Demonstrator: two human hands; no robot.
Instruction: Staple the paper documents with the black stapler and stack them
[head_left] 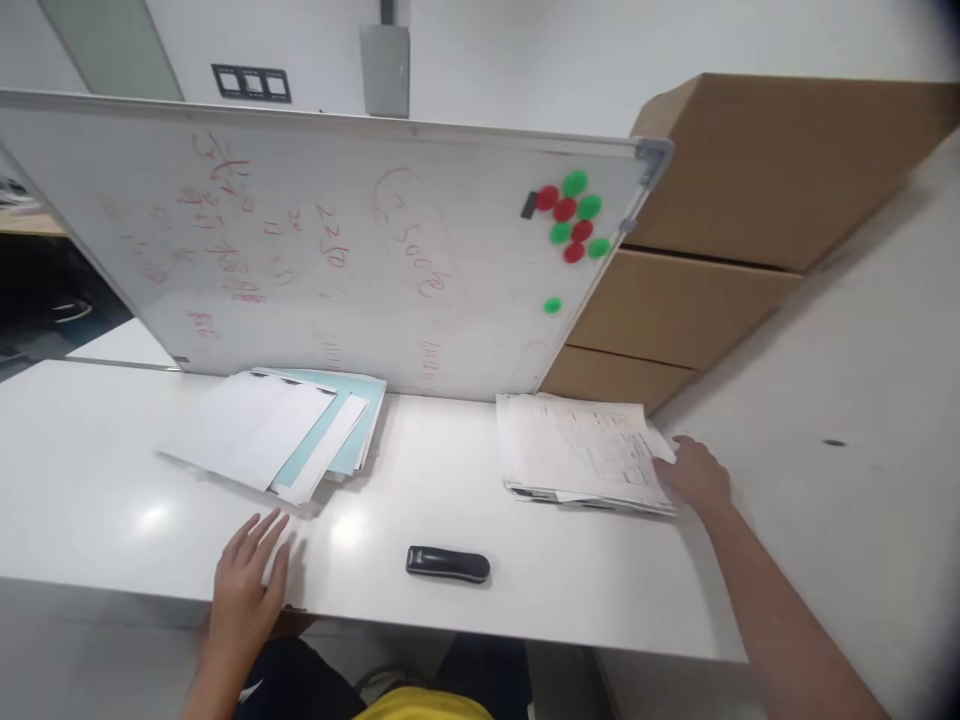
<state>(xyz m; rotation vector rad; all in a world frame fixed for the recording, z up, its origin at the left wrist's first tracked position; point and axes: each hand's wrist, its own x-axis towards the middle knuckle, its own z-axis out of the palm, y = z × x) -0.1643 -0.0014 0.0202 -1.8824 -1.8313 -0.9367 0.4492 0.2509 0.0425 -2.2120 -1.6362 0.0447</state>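
Observation:
My left hand (246, 580) lies flat on the white table (450, 480) near its front edge, fingers stretched out and empty. It is just below a fanned pile of white and light-blue sheets (281, 430). My right hand (694, 475) rests at the right edge of a stack of printed papers (577, 450), fingers curled against the stack's side. A black stapler (448, 564) lies on the table between the two hands, touched by neither.
A whiteboard (337, 250) with red writing and red and green magnets (574, 215) leans at the back of the table. Stacked cardboard boxes (750, 220) stand behind it at the right. A pale wall runs along the right side.

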